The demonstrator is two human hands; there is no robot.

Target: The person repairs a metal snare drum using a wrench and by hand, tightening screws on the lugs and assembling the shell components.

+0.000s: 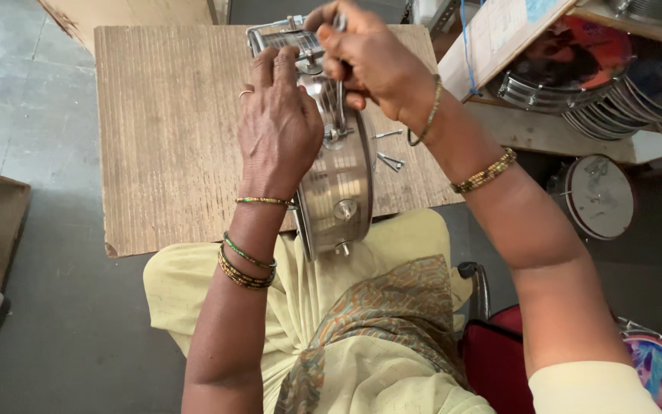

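Bare wooden board [170,130] has open room on its left half. Left hand [277,126] lies palm-down, fingers spread flat on the steel drum shell [339,180], which stands on edge at the board's near edge, overhanging the lap. Right hand [369,57], wrist bent, pinches a small metal part at the shell's top clamp [281,37]. 2 loose bolts [389,149] lie just right of the shell, near the board's right edge.

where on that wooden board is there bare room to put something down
The board's left half is bare, from its left edge to the left hand. Crowded: the metal drum under both hands, right hand at the top, and loose metal rods at its right.
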